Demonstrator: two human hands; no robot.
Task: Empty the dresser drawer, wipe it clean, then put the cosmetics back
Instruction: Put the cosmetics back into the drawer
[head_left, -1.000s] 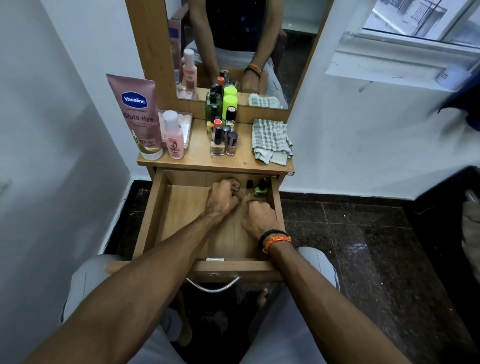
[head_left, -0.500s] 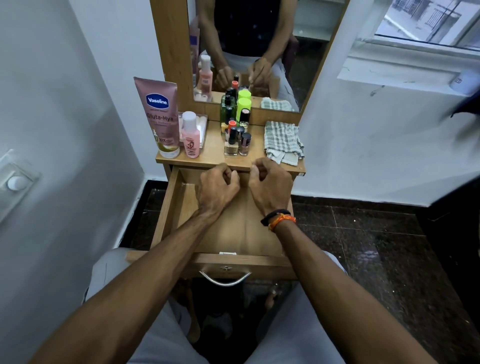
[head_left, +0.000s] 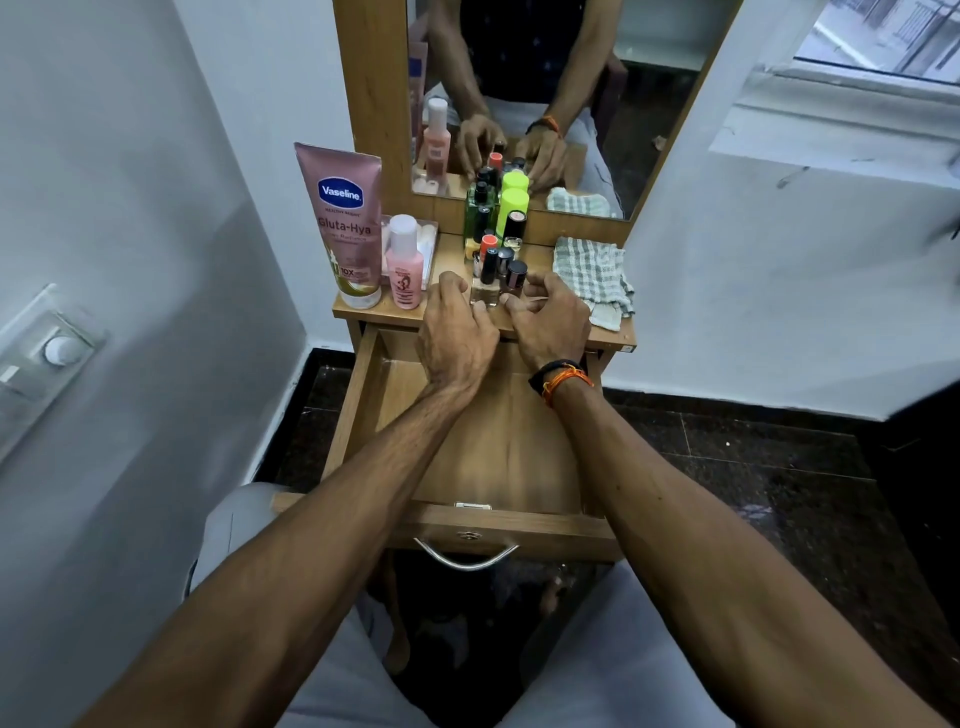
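Nearest you, the drawer (head_left: 467, 447) stands pulled out, its metal handle (head_left: 466, 558) at the front edge and bare wood showing between your forearms. Past it, both hands sit at the front edge of the dresser top (head_left: 374, 312). Your left hand (head_left: 457, 338) and right hand (head_left: 550, 322), with bands at the wrist, have fingers curled at the foot of the small bottles (head_left: 496, 265); whether either grips one you cannot tell, since the knuckles hide the fingertips. A checked cloth (head_left: 592, 275) lies at the right edge. Toward the left edge stand a pink bottle (head_left: 404, 265) and a Vaseline tube (head_left: 343, 218). Green bottles (head_left: 498, 208) crowd the back, against the mirror (head_left: 545, 93).
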